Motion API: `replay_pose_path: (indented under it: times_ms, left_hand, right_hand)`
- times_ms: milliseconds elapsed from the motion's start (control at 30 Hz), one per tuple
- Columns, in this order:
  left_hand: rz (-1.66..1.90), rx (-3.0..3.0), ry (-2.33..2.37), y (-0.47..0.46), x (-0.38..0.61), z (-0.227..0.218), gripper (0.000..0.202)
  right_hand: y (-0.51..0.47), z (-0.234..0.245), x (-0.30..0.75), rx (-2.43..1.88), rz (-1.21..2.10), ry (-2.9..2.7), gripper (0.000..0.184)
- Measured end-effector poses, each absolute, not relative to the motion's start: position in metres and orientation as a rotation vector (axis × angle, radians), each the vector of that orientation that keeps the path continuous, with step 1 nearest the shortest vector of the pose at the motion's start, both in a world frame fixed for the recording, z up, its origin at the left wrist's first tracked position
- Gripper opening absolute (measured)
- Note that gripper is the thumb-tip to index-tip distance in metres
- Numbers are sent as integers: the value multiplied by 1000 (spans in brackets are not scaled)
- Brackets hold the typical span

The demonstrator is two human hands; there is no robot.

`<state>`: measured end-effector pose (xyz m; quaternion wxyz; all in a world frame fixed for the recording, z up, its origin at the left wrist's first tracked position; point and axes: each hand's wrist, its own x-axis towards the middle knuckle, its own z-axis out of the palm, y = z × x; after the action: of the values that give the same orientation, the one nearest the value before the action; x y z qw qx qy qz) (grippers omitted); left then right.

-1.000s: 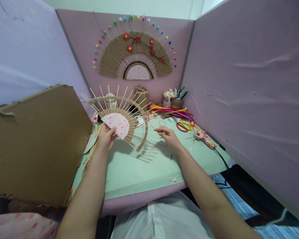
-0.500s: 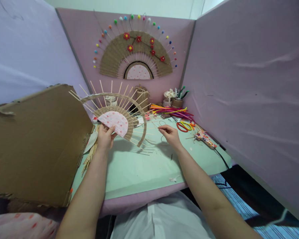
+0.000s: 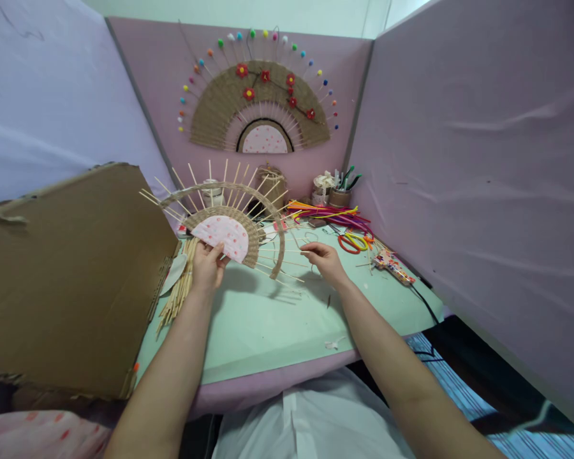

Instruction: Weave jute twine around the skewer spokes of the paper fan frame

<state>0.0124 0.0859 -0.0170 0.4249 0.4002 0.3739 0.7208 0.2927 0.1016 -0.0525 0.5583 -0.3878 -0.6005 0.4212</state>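
My left hand (image 3: 205,268) grips a half-made fan (image 3: 229,223) by its pink spotted paper centre and holds it up above the green table (image 3: 268,325). The fan has a woven jute band round the centre, an outer jute arc and thin wooden sticks that fan outward. My right hand (image 3: 323,260) hovers just right of the fan's lower sticks, its fingers pinched on a thin jute string (image 3: 302,239) that loops back toward the fan.
A large cardboard box (image 3: 71,274) fills the left. A bundle of sticks (image 3: 176,296) lies beside it. At the back stand a jute spool (image 3: 270,182) and a pen cup (image 3: 338,194); coloured pipe cleaners (image 3: 330,215), scissors (image 3: 354,242) and a glue gun (image 3: 393,266) lie right. A finished fan (image 3: 263,102) hangs on the wall.
My left hand turned the fan back and forth, ending slightly lower and more to the right. My right hand shifted a little toward the fan with the string.
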Motion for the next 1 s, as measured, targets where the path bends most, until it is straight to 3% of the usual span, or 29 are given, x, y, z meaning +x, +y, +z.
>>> replay_pose_path:
  times_ms: [167,633,1000]
  left_hand:
    - [1749,909,881,86,23,-22,34]
    - [1599,513,673,87,45,-35,38]
    - [1545,596,736,85,50,-40,46]
  right_hand:
    - [94,-48,290,-856,1115,-1607,15]
    - [94,-47,286,-826,1219,-1601,24]
    - [88,-47,285,-838,1053,-1588,24]
